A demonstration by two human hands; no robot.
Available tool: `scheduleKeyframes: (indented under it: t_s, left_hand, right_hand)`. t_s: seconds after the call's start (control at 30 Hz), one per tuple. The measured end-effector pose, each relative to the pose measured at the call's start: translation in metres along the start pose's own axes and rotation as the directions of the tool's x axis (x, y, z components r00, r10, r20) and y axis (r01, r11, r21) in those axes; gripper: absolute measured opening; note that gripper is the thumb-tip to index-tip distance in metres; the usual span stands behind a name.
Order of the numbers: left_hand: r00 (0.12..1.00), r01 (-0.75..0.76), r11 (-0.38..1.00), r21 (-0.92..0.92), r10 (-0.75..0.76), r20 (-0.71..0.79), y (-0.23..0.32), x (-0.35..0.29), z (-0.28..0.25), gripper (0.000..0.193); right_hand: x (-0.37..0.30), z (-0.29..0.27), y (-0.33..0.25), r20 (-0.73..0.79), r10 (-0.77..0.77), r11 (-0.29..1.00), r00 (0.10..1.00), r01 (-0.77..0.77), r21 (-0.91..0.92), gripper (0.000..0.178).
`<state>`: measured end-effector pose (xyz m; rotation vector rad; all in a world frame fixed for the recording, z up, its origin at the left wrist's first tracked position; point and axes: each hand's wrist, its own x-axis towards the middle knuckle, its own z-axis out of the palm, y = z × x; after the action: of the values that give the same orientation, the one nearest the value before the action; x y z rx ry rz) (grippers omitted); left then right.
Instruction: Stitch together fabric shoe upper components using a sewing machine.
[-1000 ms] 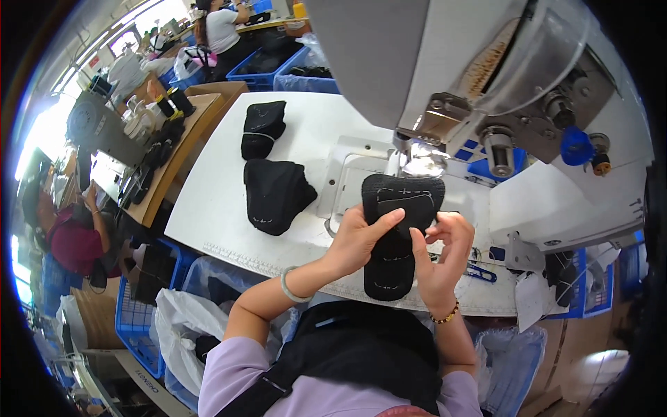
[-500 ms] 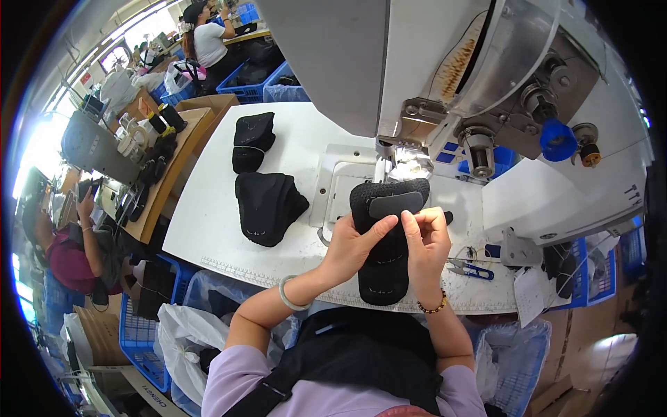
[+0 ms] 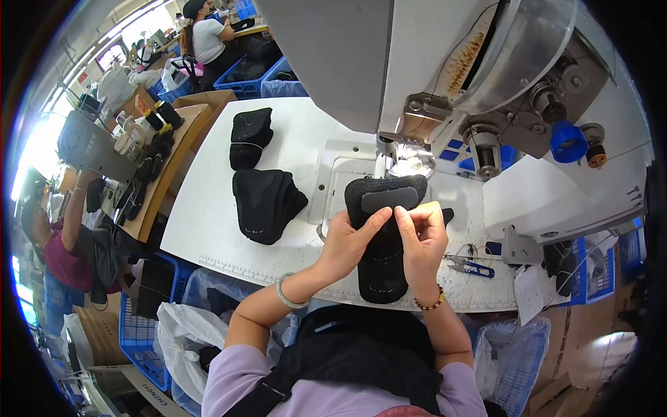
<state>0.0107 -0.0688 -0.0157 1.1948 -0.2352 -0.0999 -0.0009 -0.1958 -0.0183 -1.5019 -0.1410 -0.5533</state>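
Note:
Just in front of the sewing machine's needle area (image 3: 406, 154), I hold a black padded fabric piece (image 3: 383, 279) with pale stitch marks. A grey rounded patch (image 3: 389, 199) lies across its upper, textured end. My left hand (image 3: 345, 244) grips the piece along its left side, thumb on top close to the patch. My right hand (image 3: 424, 240) is closed at the right side, thumb and forefinger pinched by the patch's lower edge. Whether the patch is fastened I cannot tell. Left of the machine plate lie a folded black bundle (image 3: 266, 207) and a smaller banded bundle (image 3: 250, 139).
Blue-handled thread snips (image 3: 471, 267) lie on the white tabletop (image 3: 201, 229), right of my hand. The machine's arm (image 3: 326, 55) overhangs the back. Lined blue crates (image 3: 511, 361) flank me below the table edge. Co-workers sit at the left (image 3: 73, 250) and far back (image 3: 207, 42).
Both hands and the fabric piece have shifted slightly left, and the patch sits a little flatter in view. The co-worker at the left has raised an arm.

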Motion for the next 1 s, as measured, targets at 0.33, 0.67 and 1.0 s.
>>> scheduleKeyframes:
  t_s: [0.33, 0.67, 1.0]
  left_hand:
    - [0.998, -0.008, 0.998, -0.061, 0.005, -0.057, 0.014, 0.002, 0.004, 0.025]
    - [0.980, -0.013, 0.997, -0.079, -0.003, -0.201, 0.038, 0.008, -0.007, 0.021]
    - [0.997, -0.022, 0.999, -0.029, 0.020, -0.073, 0.033, 0.061, -0.002, 0.018]
  right_hand:
    - [0.004, -0.038, 0.024, 0.173, -0.586, 0.595, 0.792, 0.566, -0.571, 0.019]
    - [0.042, -0.021, -0.018, 0.602, -0.612, 0.347, 0.513, 0.858, -0.378, 0.044]
    - [0.065, -0.022, -0.003, 0.425, -0.636, 0.401, 0.644, 0.747, -0.531, 0.037]
